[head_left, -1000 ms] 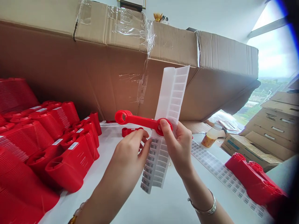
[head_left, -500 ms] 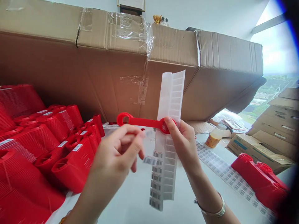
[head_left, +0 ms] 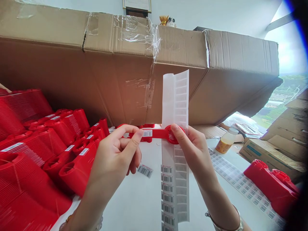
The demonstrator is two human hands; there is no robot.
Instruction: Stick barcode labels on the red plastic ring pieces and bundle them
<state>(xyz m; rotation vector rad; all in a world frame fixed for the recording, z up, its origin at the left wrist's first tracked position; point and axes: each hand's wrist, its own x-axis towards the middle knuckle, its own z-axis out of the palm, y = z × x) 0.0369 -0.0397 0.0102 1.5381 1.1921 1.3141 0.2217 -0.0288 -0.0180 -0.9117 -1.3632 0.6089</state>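
Note:
My right hand (head_left: 189,141) is closed on one ringed end of a flat red plastic piece (head_left: 158,133), thumb on the ring, together with a folded sheet of labels (head_left: 168,154) hanging upright. Barcodes remain on the sheet's lower left column; its right column is bare. Between thumb and forefinger, my left hand (head_left: 120,147) pinches a small barcode sticker (head_left: 147,133), which lies over the bar of the red piece. A second barcode sticker (head_left: 145,170) clings by its edge to the lower fingers of that hand. The red piece's far left ring is partly behind the left hand.
Stacks of red plastic pieces (head_left: 31,179), some with barcode labels, fill the left side. A large cardboard box (head_left: 120,80) spans the back. To the right are a bottle (head_left: 226,141), barcode sheets (head_left: 245,183), another red stack (head_left: 269,186) and an opened carton (head_left: 271,152).
My left hand has brought the pinched sticker onto the red piece's bar. The red piece and label sheet have shifted slightly lower in view.

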